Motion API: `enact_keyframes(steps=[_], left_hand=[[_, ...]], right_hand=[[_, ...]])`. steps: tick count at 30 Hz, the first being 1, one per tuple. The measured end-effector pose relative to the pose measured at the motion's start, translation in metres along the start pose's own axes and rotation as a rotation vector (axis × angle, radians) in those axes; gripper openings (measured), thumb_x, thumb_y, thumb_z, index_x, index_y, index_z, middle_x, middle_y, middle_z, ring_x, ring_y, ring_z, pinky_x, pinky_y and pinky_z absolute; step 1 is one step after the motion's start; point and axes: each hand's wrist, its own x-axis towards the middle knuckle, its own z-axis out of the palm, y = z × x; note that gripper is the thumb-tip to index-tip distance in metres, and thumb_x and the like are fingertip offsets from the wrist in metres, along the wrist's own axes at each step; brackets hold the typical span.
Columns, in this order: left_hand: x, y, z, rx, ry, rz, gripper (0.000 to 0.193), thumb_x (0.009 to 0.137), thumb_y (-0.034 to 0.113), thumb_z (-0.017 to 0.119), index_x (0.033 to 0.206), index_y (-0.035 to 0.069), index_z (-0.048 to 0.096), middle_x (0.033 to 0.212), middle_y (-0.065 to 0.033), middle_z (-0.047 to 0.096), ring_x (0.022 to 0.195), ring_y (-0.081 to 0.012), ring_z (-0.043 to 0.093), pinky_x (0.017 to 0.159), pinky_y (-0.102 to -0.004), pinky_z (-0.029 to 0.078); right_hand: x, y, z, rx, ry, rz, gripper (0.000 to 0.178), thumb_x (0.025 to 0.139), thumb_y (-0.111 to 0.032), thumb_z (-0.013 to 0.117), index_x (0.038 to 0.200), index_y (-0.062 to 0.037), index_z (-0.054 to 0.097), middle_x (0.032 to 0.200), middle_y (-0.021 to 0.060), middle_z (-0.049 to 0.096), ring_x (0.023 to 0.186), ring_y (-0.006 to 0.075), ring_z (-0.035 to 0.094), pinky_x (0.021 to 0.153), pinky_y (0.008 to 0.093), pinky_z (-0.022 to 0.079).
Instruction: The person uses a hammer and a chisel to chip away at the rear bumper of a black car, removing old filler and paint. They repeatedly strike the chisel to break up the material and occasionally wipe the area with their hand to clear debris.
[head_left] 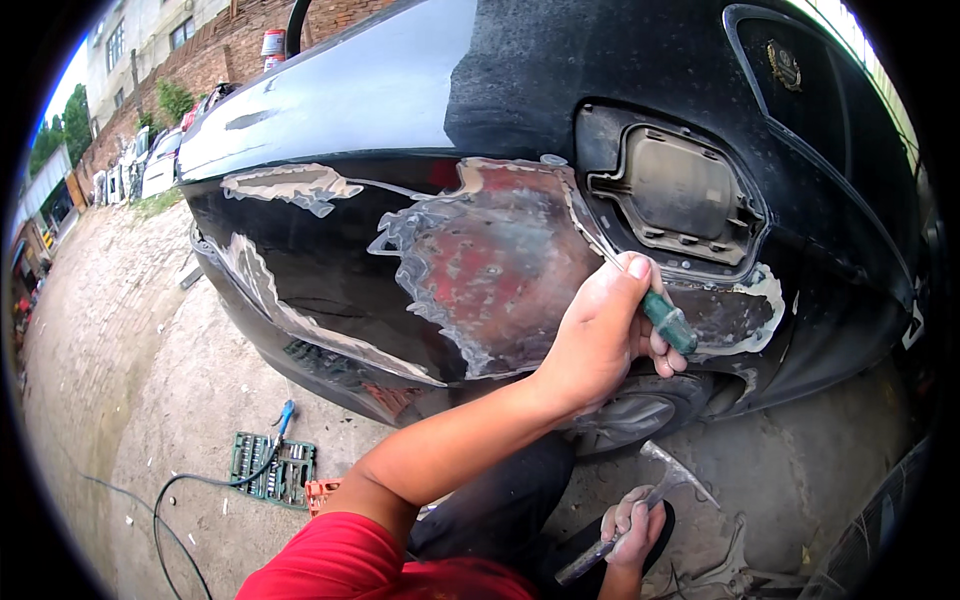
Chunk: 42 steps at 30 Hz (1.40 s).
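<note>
My left hand (605,320) is closed around a green-handled screwdriver (670,322). Its thin shaft runs up and left to the edge of a sanded patch (495,270) on the dark car's side, beside the fuel filler recess (680,190). Red and grey layers show in that patch, with a ragged pale border. Lower down, my right hand (635,528) grips a hammer (672,475) by its handle. The hammer's slim head, pointed at one end, is up near the wheel (630,418), apart from the car body as far as I can tell.
A green socket set case (272,468) lies on the ground at lower left, with an orange tray (320,492) beside it. A black air hose (165,500) with a blue fitting curls past. More sanded strips mark the bumper (300,330). A brick wall (215,60) stands behind.
</note>
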Motion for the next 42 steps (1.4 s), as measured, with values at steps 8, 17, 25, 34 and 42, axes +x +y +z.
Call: enact_keyframes(steps=[8,17,25,34,42], left_hand=[[0.0,-0.009,-0.002,-0.105,-0.009,0.073,0.025,0.11,0.031,0.043,0.1,0.008,0.046,0.073,-0.0144,0.058,0.055,-0.0269,0.059,0.055,-0.0371,0.052],[0.002,-0.017,0.002,-0.075,0.045,0.166,0.025,0.11,0.03,0.04,0.097,0.008,0.044,0.065,-0.0113,0.051,0.045,-0.0228,0.047,0.045,-0.034,0.044],[0.005,-0.019,0.003,-0.064,0.093,0.189,0.025,0.109,0.03,0.041,0.096,0.009,0.044,0.064,-0.0094,0.049,0.045,-0.0205,0.044,0.046,-0.0327,0.041],[0.006,-0.017,0.004,-0.039,0.08,0.186,0.026,0.109,0.032,0.041,0.096,0.01,0.043,0.064,-0.0084,0.05,0.047,-0.0185,0.044,0.046,-0.0312,0.041],[0.008,-0.018,0.014,0.031,0.152,0.209,0.025,0.11,0.032,0.04,0.097,0.01,0.044,0.065,-0.0084,0.051,0.049,-0.0165,0.045,0.045,-0.0294,0.041]], right_hand=[[0.022,-0.065,0.037,-0.217,-0.241,-0.259,0.029,0.112,-0.026,0.041,0.103,0.0007,0.05,0.06,-0.0015,0.037,0.04,0.0079,0.033,0.037,0.0232,0.035],[0.061,-0.089,0.095,-0.473,-0.272,-0.565,0.041,0.113,-0.037,0.037,0.088,-0.0048,0.042,0.06,0.0043,0.04,0.043,0.0127,0.04,0.04,0.0261,0.036],[0.084,-0.078,0.109,-0.682,-0.342,-0.751,0.047,0.113,-0.042,0.036,0.082,-0.0064,0.041,0.061,0.0029,0.04,0.047,0.0132,0.044,0.042,0.0266,0.037],[0.079,-0.077,0.121,-0.613,-0.289,-0.633,0.051,0.112,-0.048,0.037,0.081,-0.0065,0.04,0.06,0.0046,0.042,0.046,0.0138,0.042,0.042,0.0264,0.036],[0.081,-0.086,0.132,-0.496,-0.281,-0.56,0.051,0.112,-0.048,0.036,0.082,-0.0072,0.039,0.057,0.0027,0.037,0.043,0.0129,0.037,0.04,0.0259,0.035]])
